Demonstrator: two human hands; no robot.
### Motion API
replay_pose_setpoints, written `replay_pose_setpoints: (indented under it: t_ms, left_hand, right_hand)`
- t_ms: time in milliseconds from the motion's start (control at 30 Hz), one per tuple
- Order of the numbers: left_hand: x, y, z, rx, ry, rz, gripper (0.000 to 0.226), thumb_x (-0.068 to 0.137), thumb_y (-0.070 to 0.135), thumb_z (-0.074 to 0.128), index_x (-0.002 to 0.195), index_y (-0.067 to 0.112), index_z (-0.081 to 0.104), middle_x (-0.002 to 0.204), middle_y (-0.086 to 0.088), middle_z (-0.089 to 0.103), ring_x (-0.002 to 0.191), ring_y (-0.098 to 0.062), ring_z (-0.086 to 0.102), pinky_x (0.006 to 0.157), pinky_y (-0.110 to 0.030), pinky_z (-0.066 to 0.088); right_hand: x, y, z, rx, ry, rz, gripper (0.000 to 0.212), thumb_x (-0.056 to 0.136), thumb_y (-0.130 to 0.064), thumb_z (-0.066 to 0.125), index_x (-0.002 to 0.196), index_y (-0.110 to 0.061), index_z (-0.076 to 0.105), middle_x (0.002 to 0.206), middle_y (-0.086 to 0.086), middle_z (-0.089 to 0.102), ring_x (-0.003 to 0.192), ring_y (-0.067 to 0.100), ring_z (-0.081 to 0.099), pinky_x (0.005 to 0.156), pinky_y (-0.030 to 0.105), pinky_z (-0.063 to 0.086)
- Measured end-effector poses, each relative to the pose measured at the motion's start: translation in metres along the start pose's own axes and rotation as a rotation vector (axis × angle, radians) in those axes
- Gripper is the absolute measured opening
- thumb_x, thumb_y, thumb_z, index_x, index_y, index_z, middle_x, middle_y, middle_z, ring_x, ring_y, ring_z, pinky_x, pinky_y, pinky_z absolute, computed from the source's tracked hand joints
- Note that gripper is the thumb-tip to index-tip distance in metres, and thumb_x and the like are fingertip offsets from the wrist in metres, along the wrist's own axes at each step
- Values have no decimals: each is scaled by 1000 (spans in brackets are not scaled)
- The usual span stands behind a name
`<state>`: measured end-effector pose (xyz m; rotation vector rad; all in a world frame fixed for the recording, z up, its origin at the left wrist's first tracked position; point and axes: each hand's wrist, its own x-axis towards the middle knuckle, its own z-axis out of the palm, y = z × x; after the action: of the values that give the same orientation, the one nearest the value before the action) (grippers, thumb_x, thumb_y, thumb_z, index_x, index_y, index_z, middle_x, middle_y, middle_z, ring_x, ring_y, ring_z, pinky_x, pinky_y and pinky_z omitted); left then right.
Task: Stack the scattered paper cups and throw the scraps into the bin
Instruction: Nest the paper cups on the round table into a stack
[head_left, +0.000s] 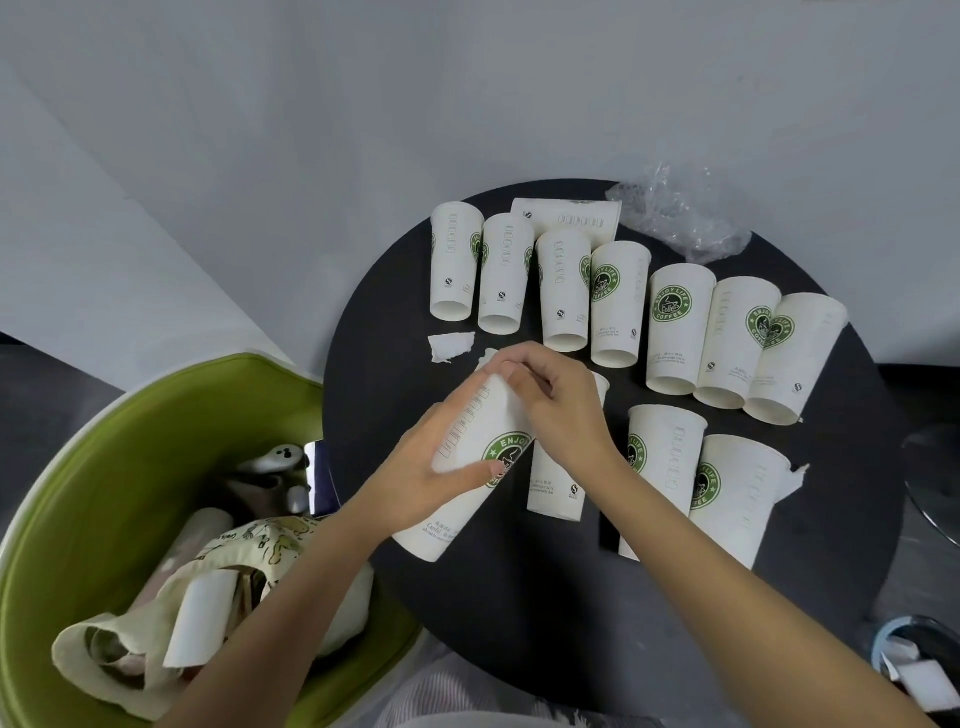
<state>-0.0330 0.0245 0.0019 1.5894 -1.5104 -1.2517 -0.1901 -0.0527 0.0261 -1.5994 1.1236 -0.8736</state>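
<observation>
Green tub (78, 467) at left holds a cloth bag. Your left hand (415, 483) grips one tilted paper cup (478, 436) above the black table (519, 597); your right hand (561, 410) pinches its far end. No stack yet: torn scrap (451, 346) unbinned, loose cups (675, 327) all separate, bin (883, 644) far right.

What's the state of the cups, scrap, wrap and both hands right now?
held cup, tilted, gripped by left hand
right hand, fingers curled at held cup's rim end, grasp hidden
other cups, lying on their sides, none nested
scrap, loose on table
plastic wrap, crumpled
</observation>
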Motion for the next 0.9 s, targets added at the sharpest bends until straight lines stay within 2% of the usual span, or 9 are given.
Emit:
replay_pose_setpoints:
  t_ms: [133,333,433,500,567,633,733,800,900]
  left_hand:
    - [1,0,9,-14,23,-20,87,76,45,75,146,57,24,141,14,46,130,-9,48,107,-44,45]
    - [2,-7,16,-33,24,-57,94,69,44,79,147,51,26,137,13,50,126,-12,52,102,-47,49]
    - [2,-7,16,-47,40,-52,93,71,41,78,146,55,24,140,18,47,130,-11,48,106,-48,46]
    - [1,-8,16,-65,46,-58,93,72,42,76,145,59,22,142,25,43,133,-9,44,108,-47,43]
    - [0,-9,15,-91,47,-77,93,71,44,75,145,60,21,142,28,41,134,-7,43,109,-45,43]
    - [-1,-13,14,-107,44,-92,93,74,39,75,147,57,21,142,33,40,133,-1,43,108,-39,44]
    - [-2,-19,14,-141,37,-97,92,80,24,75,149,51,20,135,43,40,127,9,45,99,-21,46]
    - [-2,-21,14,-145,40,-99,91,85,15,75,148,49,19,130,50,40,124,14,45,91,-13,46]
    - [-1,-23,13,-156,60,-118,90,86,9,73,148,49,19,126,54,39,121,17,45,89,-7,46]
  right_hand:
    - [4,4,-1,52,20,32,14,92,-12,56,86,-21,66,89,-9,70,90,9,64,86,37,50]
    - [8,10,0,73,14,57,18,92,-12,58,81,-26,64,92,-7,71,93,8,65,88,30,49]
    - [11,13,-5,99,-12,50,14,92,-11,58,86,-21,66,80,-10,67,78,3,60,75,15,44]
    - [17,17,-14,93,-1,41,11,93,-11,56,92,-15,67,71,-12,61,68,1,54,68,15,43]
    - [26,25,-27,113,25,72,12,95,-9,54,96,-10,66,73,-3,63,66,2,58,68,17,48]
    - [36,35,-41,78,48,103,15,94,-5,51,95,-10,65,75,2,65,64,3,60,68,16,48]
    - [49,57,-58,-65,82,151,15,93,-8,52,90,-12,66,77,-1,67,66,-1,60,72,15,49]
    - [54,71,-65,-183,88,160,15,93,-12,53,91,-12,67,78,-5,67,74,3,61,78,19,48]
    - [60,84,-70,-327,22,143,13,94,-20,55,92,-17,67,88,-7,67,85,10,60,80,20,43]
